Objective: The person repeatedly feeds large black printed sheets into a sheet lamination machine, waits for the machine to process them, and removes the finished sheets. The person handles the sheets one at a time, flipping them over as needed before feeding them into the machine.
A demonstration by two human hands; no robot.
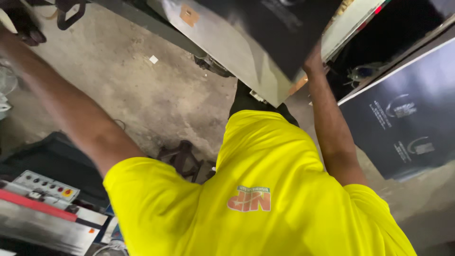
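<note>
View from my head, looking down my own yellow shirt (256, 189) to a stained concrete floor (142, 90).

My right hand (313, 59) is raised at the far right. It is closed on the lower corner of a large dark sheet (279, 28), with the fingers tucked behind it and out of sight. The sheet is glossy and tilted, and it fills the far middle of the view. It is held up off the floor, in front of a pale panel.

My left arm stretches to the far left. The left hand (21, 29) is dark and partly cut off at the edge, so I cannot tell if it is open, closed or holding anything.

On the right leans a stack of dark printed sheets (403, 118). Near left is a grey control panel (45, 186) with small knobs. A low dark metal stand (182, 159) sits on the floor near my legs.

My judgement is that one corner grip on so wide a sheet invites sagging and creasing (the gloss would show every mark). A firm pinch, the sheet kept steeply tilted and a second support along the opposite edge would serve best.
</note>
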